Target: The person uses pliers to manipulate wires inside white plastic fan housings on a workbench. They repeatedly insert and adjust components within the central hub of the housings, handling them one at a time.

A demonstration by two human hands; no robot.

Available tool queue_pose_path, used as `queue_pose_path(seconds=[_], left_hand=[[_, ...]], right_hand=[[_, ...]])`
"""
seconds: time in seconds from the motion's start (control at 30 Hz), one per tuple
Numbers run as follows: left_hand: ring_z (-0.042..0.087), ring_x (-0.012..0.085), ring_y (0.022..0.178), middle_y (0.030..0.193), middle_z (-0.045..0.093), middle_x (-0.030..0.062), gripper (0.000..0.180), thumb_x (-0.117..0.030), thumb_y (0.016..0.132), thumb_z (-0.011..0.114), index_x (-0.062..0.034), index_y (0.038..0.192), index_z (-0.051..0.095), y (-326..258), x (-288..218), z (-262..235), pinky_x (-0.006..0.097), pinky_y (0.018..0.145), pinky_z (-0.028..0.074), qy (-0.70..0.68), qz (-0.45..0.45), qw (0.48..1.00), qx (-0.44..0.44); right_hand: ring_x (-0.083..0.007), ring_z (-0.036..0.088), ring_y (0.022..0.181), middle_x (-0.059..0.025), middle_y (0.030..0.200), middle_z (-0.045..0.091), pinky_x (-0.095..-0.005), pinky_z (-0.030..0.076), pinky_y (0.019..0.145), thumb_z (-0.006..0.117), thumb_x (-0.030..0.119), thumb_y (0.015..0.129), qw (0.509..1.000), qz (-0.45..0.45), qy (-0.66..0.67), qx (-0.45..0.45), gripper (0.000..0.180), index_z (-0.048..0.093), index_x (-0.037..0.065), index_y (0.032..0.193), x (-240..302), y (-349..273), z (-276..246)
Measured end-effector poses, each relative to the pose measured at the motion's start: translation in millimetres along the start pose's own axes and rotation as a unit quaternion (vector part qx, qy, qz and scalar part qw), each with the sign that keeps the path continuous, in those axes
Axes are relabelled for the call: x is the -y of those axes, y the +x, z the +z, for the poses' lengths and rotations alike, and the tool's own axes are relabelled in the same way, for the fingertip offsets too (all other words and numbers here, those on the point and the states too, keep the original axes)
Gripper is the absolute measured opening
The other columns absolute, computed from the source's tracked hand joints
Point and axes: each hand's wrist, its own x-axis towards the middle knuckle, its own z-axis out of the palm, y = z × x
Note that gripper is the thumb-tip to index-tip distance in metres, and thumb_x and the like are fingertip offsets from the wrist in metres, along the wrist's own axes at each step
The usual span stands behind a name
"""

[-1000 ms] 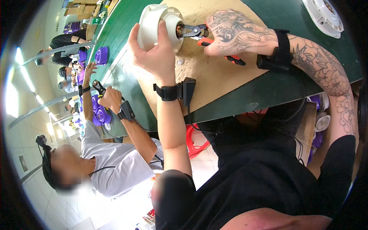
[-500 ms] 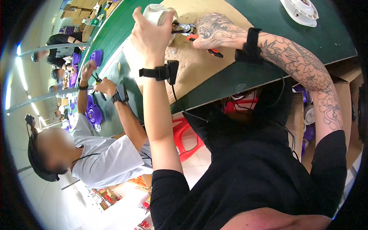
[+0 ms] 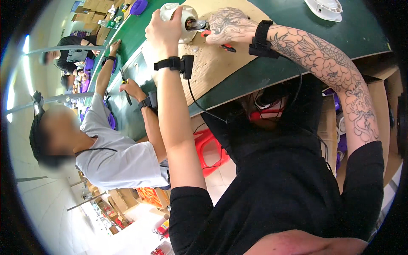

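Observation:
My left hand (image 3: 163, 34) is wrapped round a white, rounded plastic housing (image 3: 187, 12) with an opening in its side. Some dark and copper-coloured innards show inside that opening. Closed on a pair of pliers (image 3: 228, 48) with red and black handles, my right hand (image 3: 229, 26) keeps their metal jaws at the opening. What exactly the jaws touch is too small to tell. Both hands are above a worn tan board (image 3: 212, 68) on the green table (image 3: 293, 76).
Another white plastic part (image 3: 326, 9) lies at the table's far right. To my left, a co-worker (image 3: 121, 153) in a grey shirt holds yellow-handled pliers (image 3: 124, 80). Below the table edge are a red stool (image 3: 204, 148) and a cardboard box (image 3: 374, 110).
The housing has turned, so its opening now faces the pliers more plainly. The co-worker's far hand has stretched away across the table; the purple part beside them is less visible.

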Motion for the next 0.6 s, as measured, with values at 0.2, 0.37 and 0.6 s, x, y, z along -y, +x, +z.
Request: queue_pose_path(seconds=[0.2,0.37,0.6], left_hand=[[0.069,0.0421,0.111,0.115,0.073,0.0246,0.079,-0.069,0.073,0.075,-0.0122,0.128,0.071,9,-13,11,0.047,0.097,0.055,0.021,-0.001,0.999,0.026],[0.068,0.0413,0.114,0.119,0.072,0.0232,0.083,-0.071,0.075,0.073,-0.0123,0.134,0.067,26,61,-4,0.048,0.098,0.055,0.12,-0.056,0.991,0.035],[0.075,0.0316,0.097,0.106,0.076,0.0208,0.062,-0.051,0.084,0.08,0.0051,0.109,0.073,49,93,10,0.039,0.087,0.058,-0.23,-0.183,0.954,-0.058]], right_hand=[[-0.0125,0.056,0.06,0.001,0.071,0.058,-0.0272,0.044,0.055,0.071,0.054,0.078,0.937,0.182,0.261,0.145,0.04,0.071,0.015,0.084,-5,9,-17],[-0.0106,0.05,0.051,0.0011,0.068,0.056,-0.0266,0.035,0.042,0.071,0.041,0.073,0.93,0.171,0.222,0.239,0.032,0.068,0.009,0.079,-4,-32,-32],[-0.0302,0.065,0.072,-0.0167,0.072,0.064,-0.0432,0.05,0.065,0.073,0.038,0.064,0.969,0.212,-0.007,0.127,0.044,0.068,-0.002,0.082,-3,-34,-72]])
